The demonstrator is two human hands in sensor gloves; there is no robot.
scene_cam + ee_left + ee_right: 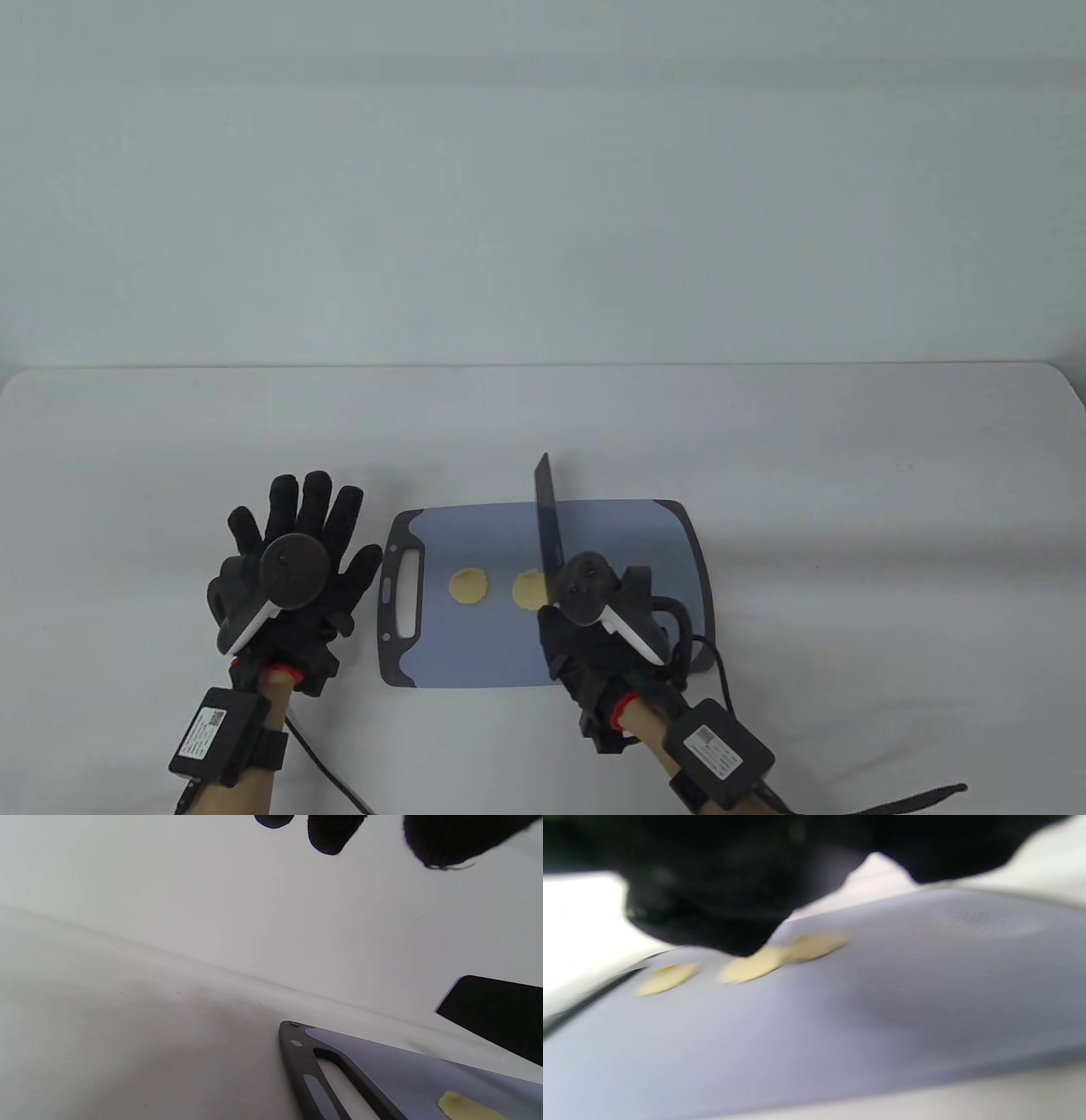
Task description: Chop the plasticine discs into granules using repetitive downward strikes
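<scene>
White tabletop (764, 424) against a plain pale wall; one work surface, two gloved hands.

Item 1. Cutting board (628, 526), blue-grey face with dark rim, lying near the tabletop's front edge, roughly central. Its handle slot sits at the board's left end.

Item 2. Plasticine discs, pale yellow, flat, on the board's middle band. Left disc (469, 586) fully visible; middle disc (529, 590) partly covered by the blade in the table view. Both look whole, so chopping appears not yet begun or barely begun.

Item 3. Knife (550, 531), dark blade, held in the right hand (594, 632), fingers closed round the handle. Blade's long axis runs from the hand toward the board's far edge, leaning slightly left, crosswise to the row of discs. Blade appears raised over the middle disc's right edge. Judgement: the strike falls straight down; the nearest disc lies directly below and just left of the blade.

Item 4. Left hand (293, 577), fingers spread, holding nothing, above the tabletop just beside the board's left end, apart from it. The right hand is the nearer to the discs.

View differences. Right wrist view, blurred, shows three yellow patches (780, 959) on the board where the table view shows two; a third disc is probably hidden behind hand and blade. Left wrist view shows the board's handle corner, one disc edge and the blade's dark tip (496, 1014) above the board.
</scene>
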